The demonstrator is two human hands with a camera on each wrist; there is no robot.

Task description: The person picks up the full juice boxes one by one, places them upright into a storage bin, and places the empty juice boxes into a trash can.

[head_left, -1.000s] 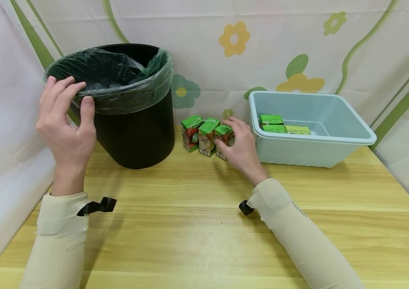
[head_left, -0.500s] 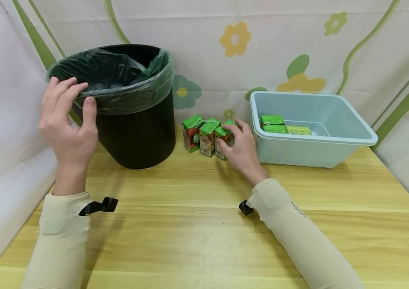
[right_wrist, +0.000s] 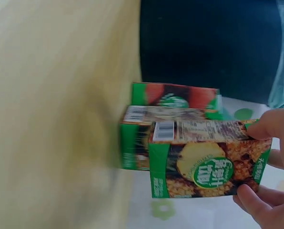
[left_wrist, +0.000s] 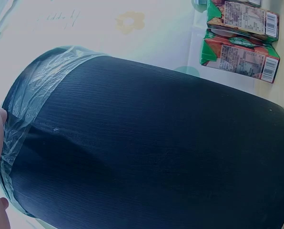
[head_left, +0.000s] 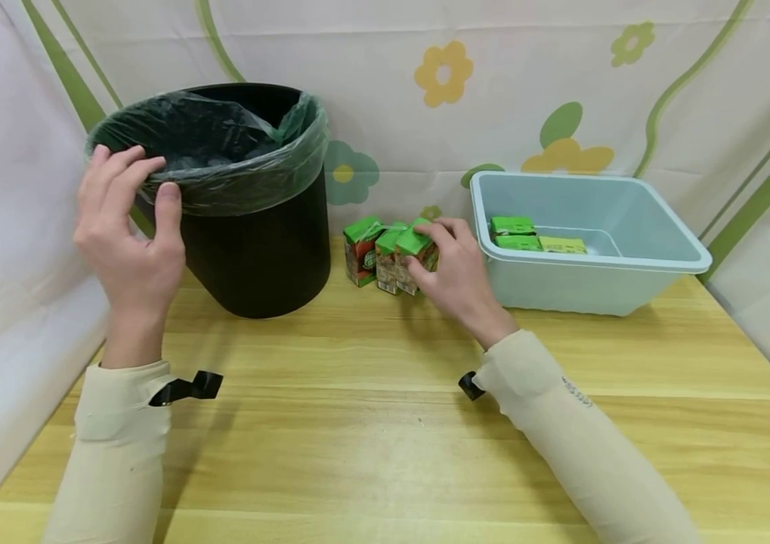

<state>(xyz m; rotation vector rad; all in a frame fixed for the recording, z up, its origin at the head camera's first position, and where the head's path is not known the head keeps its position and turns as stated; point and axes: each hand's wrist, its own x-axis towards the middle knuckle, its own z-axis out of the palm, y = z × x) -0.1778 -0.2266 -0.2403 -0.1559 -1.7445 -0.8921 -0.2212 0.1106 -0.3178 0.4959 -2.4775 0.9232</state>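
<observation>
My right hand (head_left: pixel 456 264) pinches a small green-topped juice box (right_wrist: pixel 208 167) with pineapple pictures, thumb on one side and fingers on the other. Its base shows a little off the table in the right wrist view. Right beside it stand a second juice box (head_left: pixel 387 264) and a red-fronted juice box (head_left: pixel 360 257), both upright. On the left, my left hand (head_left: pixel 129 227) holds the near-left rim of a black trash can (head_left: pixel 262 257), fingers over the edge and thumb outside. A translucent green bag (head_left: pixel 242 185) lines the can and folds over its rim.
A pale blue plastic bin (head_left: pixel 555 283) stands at the right, with two green-topped boxes (head_left: pixel 514 234) and a yellow-green box (head_left: pixel 561 245) at its left end. Behind everything hangs a white flower-print cloth (head_left: pixel 385 91). The wooden table (head_left: pixel 330 453) stretches in front.
The right hand has closed on the rightmost juice box and shifted it slightly up and left against its neighbour. The left hand stays at the can's rim.
</observation>
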